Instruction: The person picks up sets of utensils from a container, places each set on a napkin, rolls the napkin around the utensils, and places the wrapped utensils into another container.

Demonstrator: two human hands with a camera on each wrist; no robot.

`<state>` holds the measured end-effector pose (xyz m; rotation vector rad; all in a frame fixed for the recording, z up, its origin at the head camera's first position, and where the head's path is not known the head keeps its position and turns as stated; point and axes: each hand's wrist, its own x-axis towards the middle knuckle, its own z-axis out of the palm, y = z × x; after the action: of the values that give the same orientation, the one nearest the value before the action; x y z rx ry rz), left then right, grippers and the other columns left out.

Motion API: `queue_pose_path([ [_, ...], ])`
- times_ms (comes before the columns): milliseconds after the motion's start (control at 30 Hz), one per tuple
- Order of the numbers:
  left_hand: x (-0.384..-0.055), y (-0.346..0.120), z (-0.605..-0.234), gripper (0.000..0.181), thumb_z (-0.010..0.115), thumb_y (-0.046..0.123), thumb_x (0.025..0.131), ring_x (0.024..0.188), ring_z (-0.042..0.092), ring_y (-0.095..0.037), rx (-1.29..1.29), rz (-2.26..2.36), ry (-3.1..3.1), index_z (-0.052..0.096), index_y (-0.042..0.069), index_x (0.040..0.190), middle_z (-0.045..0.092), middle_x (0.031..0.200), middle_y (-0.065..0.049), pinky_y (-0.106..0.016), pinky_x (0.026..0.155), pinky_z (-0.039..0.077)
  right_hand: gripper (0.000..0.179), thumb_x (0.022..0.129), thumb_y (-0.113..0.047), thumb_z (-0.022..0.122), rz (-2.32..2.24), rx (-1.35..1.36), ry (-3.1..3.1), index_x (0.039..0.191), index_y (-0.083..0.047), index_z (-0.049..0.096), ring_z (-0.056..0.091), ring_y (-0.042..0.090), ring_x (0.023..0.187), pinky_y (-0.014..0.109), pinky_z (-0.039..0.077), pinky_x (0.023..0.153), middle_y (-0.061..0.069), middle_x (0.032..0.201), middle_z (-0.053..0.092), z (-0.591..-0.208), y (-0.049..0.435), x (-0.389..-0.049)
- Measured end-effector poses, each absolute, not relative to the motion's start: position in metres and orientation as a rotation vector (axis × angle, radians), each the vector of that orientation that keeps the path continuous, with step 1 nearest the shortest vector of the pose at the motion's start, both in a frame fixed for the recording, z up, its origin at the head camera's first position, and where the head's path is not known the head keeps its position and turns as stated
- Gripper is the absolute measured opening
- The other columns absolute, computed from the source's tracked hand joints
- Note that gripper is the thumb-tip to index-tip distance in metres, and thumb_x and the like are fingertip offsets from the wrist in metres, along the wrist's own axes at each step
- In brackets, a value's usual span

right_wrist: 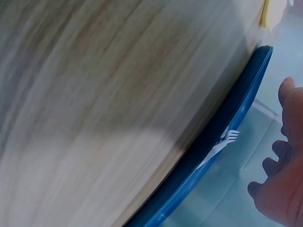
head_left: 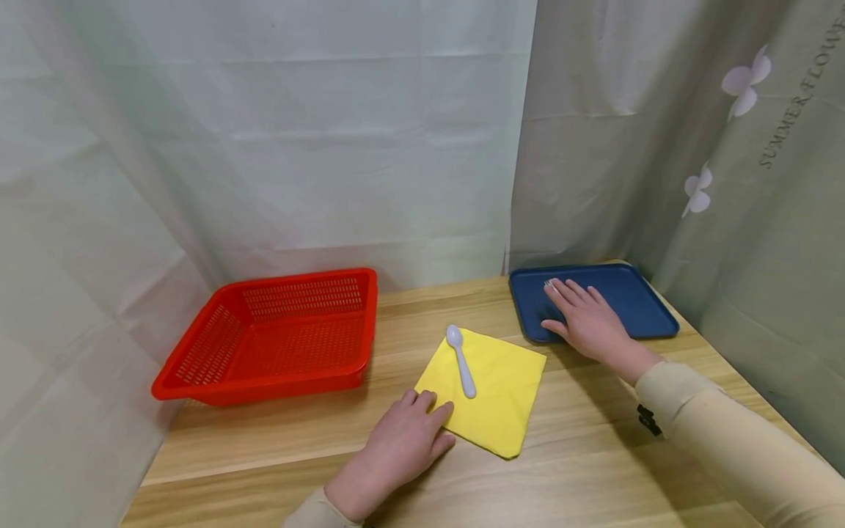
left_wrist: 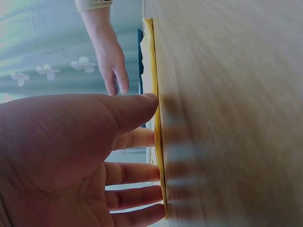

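A folded yellow napkin (head_left: 498, 389) lies on the wooden table with a pale plastic spoon (head_left: 462, 361) across its left part. My left hand (head_left: 404, 440) rests at the napkin's near left edge, fingertips touching it and thumb just off its side. In the left wrist view the napkin's thin edge (left_wrist: 159, 142) runs along those fingertips. My right hand (head_left: 587, 320) is held over the blue tray (head_left: 637, 301), fingers extended and holding nothing. On the tray lies a white fork (right_wrist: 218, 148), mostly hidden by the right hand in the head view.
To the left stands a red plastic basket (head_left: 297, 345) with slotted walls. Curtains (head_left: 330, 147) hang behind the table and along both sides. Bare wooden tabletop (head_left: 396, 330) lies between the basket and the napkin.
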<state>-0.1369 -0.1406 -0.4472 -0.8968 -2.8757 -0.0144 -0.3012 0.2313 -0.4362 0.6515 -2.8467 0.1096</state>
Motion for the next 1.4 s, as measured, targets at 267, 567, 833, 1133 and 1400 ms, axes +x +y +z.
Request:
queue_pose_path([
  [267, -0.137, -0.141, -0.447, 0.044, 0.077, 0.044, 0.103, 0.108, 0.060, -0.030, -0.896, -0.012, -2.884, 0.075, 0.018, 0.138, 0.068, 0.127, -0.011, -0.043, 0.089, 0.057, 0.079, 0.111, -0.042, 0.067, 0.101, 0.629, -2.869, 0.171, -0.002, 0.036, 0.031, 0.048, 0.161, 0.068, 0.019, 0.129, 0.024, 0.174, 0.035, -0.435, 0.235, -0.304],
  [567, -0.137, -0.140, -0.447, 0.045, 0.077, 0.045, 0.104, 0.108, 0.060, -0.030, -0.889, -0.009, -2.886, 0.074, 0.018, 0.139, 0.068, 0.127, -0.011, -0.043, 0.089, 0.057, 0.076, 0.111, -0.043, 0.066, 0.095, 0.604, -2.885, 0.169, -0.001, 0.040, 0.032, 0.049, 0.160, 0.069, 0.022, 0.128, 0.026, 0.173, 0.037, -0.437, 0.241, -0.310],
  [833, -0.136, -0.140, -0.447, 0.045, 0.076, 0.046, 0.104, 0.108, 0.060, -0.030, -0.887, -0.006, -2.888, 0.074, 0.018, 0.139, 0.067, 0.127, -0.010, -0.042, 0.089, 0.057, 0.074, 0.113, -0.044, 0.061, 0.083, 0.569, -2.908, 0.168, 0.002, 0.040, 0.032, 0.050, 0.159, 0.069, 0.021, 0.128, 0.028, 0.172, 0.037, -0.437, 0.245, -0.309],
  [1133, -0.137, -0.140, -0.447, 0.046, 0.076, 0.046, 0.104, 0.108, 0.060, -0.029, -0.887, 0.001, -2.886, 0.074, 0.018, 0.139, 0.067, 0.126, -0.010, -0.042, 0.088, 0.057, 0.071, 0.115, -0.041, 0.059, 0.093, 0.515, -2.935, 0.169, 0.002, 0.038, 0.032, 0.052, 0.159, 0.071, 0.023, 0.127, 0.029, 0.172, 0.036, -0.443, 0.250, -0.313],
  [1400, -0.138, -0.141, -0.448, 0.046, 0.076, 0.047, 0.104, 0.107, 0.059, -0.029, -0.888, 0.007, -2.891, 0.074, 0.018, 0.139, 0.067, 0.127, -0.010, -0.041, 0.087, 0.057, 0.065, 0.116, -0.036, 0.058, 0.094, 0.442, -2.938, 0.167, 0.002, 0.042, 0.036, 0.052, 0.157, 0.073, 0.025, 0.125, 0.030, 0.169, 0.041, -0.447, 0.253, -0.317],
])
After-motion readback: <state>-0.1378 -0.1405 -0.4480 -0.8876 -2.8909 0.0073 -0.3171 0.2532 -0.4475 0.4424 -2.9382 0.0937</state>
